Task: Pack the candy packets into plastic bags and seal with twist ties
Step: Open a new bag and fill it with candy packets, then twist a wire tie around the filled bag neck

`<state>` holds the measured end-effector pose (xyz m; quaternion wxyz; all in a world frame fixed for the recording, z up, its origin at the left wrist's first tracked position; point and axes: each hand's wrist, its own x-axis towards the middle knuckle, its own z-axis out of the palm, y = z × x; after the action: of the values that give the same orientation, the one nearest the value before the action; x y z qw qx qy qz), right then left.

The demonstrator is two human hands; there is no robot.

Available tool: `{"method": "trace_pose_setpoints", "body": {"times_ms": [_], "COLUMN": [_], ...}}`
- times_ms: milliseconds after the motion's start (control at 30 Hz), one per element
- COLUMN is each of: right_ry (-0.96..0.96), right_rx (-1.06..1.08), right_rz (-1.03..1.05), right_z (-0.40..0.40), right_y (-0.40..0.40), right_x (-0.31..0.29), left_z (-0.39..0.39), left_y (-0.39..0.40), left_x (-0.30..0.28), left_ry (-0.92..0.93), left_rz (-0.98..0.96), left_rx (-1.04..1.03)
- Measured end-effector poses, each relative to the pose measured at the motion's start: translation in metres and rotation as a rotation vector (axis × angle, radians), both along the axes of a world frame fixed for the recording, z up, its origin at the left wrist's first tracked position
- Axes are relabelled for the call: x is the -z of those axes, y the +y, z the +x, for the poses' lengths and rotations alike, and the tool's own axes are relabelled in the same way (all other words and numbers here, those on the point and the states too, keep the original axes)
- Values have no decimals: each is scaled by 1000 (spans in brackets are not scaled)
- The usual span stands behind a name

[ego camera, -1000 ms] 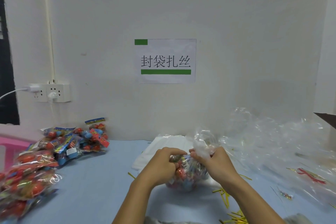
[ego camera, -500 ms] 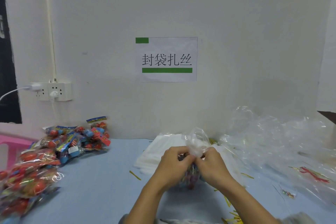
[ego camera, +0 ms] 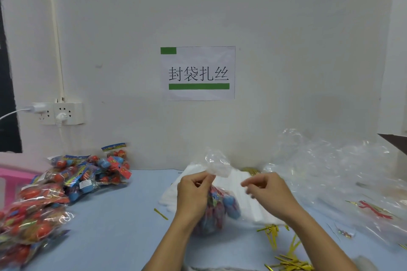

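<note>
Since half a second ago the right hand (ego camera: 269,191) has come off the bag neck and drawn rightward; the hands no longer meet.

Head view: left hand (ego camera: 193,193) pinches the gathered neck of the clear plastic bag filled with red and blue candy packets (ego camera: 218,207), thumb and fingers curled round it. The bag sits on the pale blue desk (ego camera: 114,222), mid-desk near the front edge, partly on a stack of flat white bags (ego camera: 246,193). Right hand hovers just beside the neck, fingers loosely curled and blurred; cannot tell whether they hold anything. Loose yellow-gold twist ties (ego camera: 286,257) lie at the front right. Heap of loose candy packets (ego camera: 66,182) along the left edge. Crumpled clear plastic sheeting (ego camera: 334,171) at the right.
</note>
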<state>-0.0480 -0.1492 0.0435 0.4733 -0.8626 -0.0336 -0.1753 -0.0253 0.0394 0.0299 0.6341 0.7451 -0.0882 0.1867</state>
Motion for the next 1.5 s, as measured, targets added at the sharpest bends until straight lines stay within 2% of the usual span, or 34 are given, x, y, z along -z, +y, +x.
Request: {"method": "trace_pose_setpoints", "body": {"times_ms": [33, 100, 167, 233, 367, 500, 700, 767, 933, 1100, 1200, 1367, 1500], "right_ry": [41, 242, 482, 603, 639, 711, 678, 626, 300, 197, 154, -39, -118], "right_rx": [53, 50, -17, -55, -69, -117, -120, -101, -67, -18, -17, 112, 156], "right_rz": [-149, -381, -524, -607, -703, -902, -1026, -855, -376, -309, -104, 347, 579], "right_z": [-1, -4, -8, -11, -10, -13, -14, -12, -7, -4, -2, 5, 8], "right_y": [-10, -27, -33, -29, -20, -8, -4, -7, -20, -15, -11, -3, 4], "right_x": [-1, -3, -4, -6, -9, -6, -3, -3, -4, 5, 7, 7, 8], "left_z": [1, 2, 0, -1, 1, 2, 4, 4, 5, 6, 5, 7, 7], "left_y": [1, 4, 7, 8, 5, 2, 2, 1, 1, 0, 0, 1, -1], "left_x": [0, -1, -3, -4, -2, -1, 1, 1, 2, 2, 2, 5, 7], "left_ry": [7, 12, 15, 21, 45, 41, 46, 49, 29, 25, 24, -10, -25], "left_rz": [11, -10, -52, -69, -27, 19, 51, 61, 65, 78, 72, 100, 99], "left_rx": [-48, -143, -194, -201, -162, -137, -135, -129, -127, -127, -105, -51, 42]}}
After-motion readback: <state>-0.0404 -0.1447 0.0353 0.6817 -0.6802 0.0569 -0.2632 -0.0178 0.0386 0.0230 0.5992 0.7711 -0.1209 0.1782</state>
